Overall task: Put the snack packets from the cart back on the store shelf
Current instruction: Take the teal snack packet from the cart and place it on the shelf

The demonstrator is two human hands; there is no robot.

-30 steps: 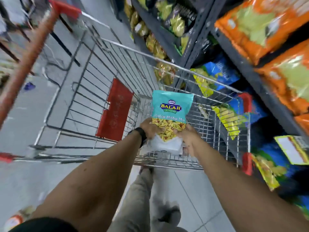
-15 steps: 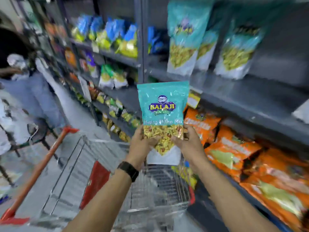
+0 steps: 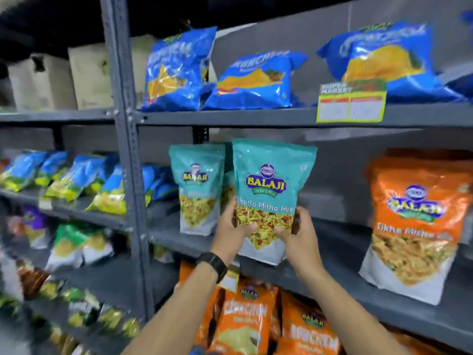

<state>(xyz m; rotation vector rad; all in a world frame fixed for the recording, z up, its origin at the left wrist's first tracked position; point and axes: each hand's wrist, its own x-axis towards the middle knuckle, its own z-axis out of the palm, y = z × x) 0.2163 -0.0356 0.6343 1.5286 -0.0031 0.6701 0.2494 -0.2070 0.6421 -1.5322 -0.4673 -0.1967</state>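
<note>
Both hands clamp the lower half of one teal snack packet (image 3: 270, 196), centre frame, upright. Left hand (image 3: 231, 233) wraps its left edge, thumb across the clear window; fingers behind, hidden. Right hand (image 3: 298, 235) grips the right edge likewise, thumb on front. Packet's bottom corner sits at the front lip of the grey shelf (image 3: 332, 242); whether it rests on the shelf, cannot tell. Black watch (image 3: 212, 263) on left wrist. Just left, a matching teal packet (image 3: 195, 190) stands on the same shelf, partly overlapped. Right of frame: orange packet (image 3: 414, 224), lettering blurred. Upper shelf: blue packets (image 3: 249, 83), price tag (image 3: 350, 103) unreadable. Left bays smeared by motion.
</note>
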